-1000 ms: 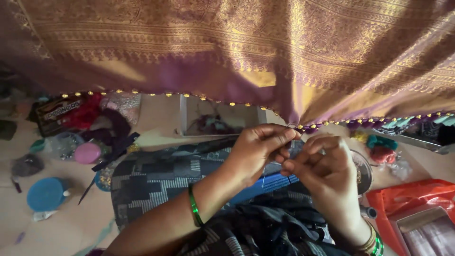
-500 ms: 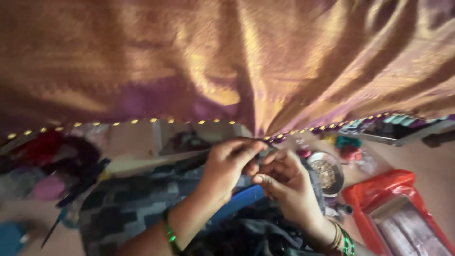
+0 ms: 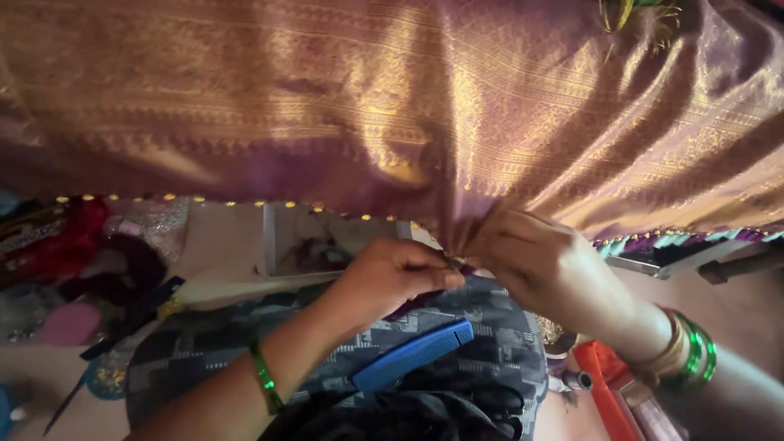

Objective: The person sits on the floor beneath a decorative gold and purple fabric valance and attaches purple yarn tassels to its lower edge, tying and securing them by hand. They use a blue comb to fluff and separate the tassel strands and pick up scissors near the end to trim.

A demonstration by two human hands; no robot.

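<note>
A purple and gold woven silk cloth (image 3: 392,106) hangs across the upper view, its lower edge trimmed with small gold beads. My left hand (image 3: 392,273), with a green bangle at the wrist, pinches the bunched cloth edge (image 3: 457,245) with closed fingers. My right hand (image 3: 547,265), with green and gold bangles, grips the same bunch from the right. The two hands almost touch there. Whatever small thing lies between the fingertips is hidden.
A blue comb (image 3: 412,355) lies on a grey patterned cloth (image 3: 212,359) below the hands. A red-orange box (image 3: 608,392) stands at the lower right. Red and dark fabric scraps (image 3: 73,253), a pink disc (image 3: 69,322) and a white open box (image 3: 318,241) lie at left and centre.
The view has tilted, so the cloth fills more of the picture. Both hands stayed together on the cloth edge and shifted slightly right. The small bowl by the right hand is out of sight now.
</note>
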